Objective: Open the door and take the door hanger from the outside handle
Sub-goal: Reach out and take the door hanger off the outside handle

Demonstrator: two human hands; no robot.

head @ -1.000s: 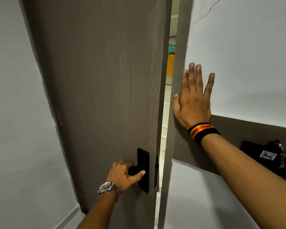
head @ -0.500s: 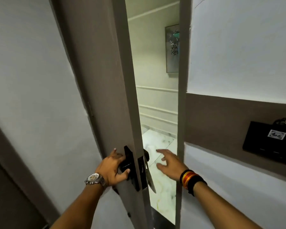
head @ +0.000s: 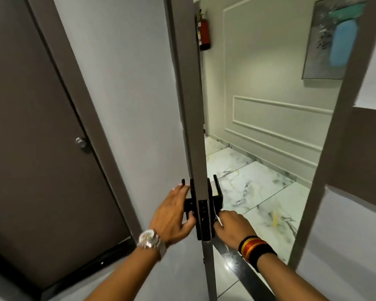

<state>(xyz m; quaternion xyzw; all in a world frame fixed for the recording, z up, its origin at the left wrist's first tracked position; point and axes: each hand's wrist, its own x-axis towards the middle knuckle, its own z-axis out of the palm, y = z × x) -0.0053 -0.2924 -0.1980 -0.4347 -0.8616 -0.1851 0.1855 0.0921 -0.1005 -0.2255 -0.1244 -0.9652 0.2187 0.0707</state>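
Note:
The brown door (head: 183, 88) stands open and edge-on in the middle of the view. My left hand (head: 174, 216) wraps the black inside handle (head: 188, 204), thumb underneath. On the corridor side, the black outside handle (head: 218, 192) sticks out from the door edge. My right hand (head: 232, 227) is just below it, fingers curled in toward the door. The door hanger is hidden behind the door edge and my fingers, so I cannot tell whether they hold it.
The door frame (head: 326, 161) borders the opening on the right. Beyond lies a marble-tiled corridor floor (head: 254, 185), a panelled wall with a picture (head: 332, 40) and a red fire extinguisher (head: 205, 31). A second brown door with a round knob (head: 81, 142) is at the left.
The door has swung further open. My right hand dropped from the wall by the frame, went through the gap and curled in under the outside handle. My left hand stayed on the inside handle.

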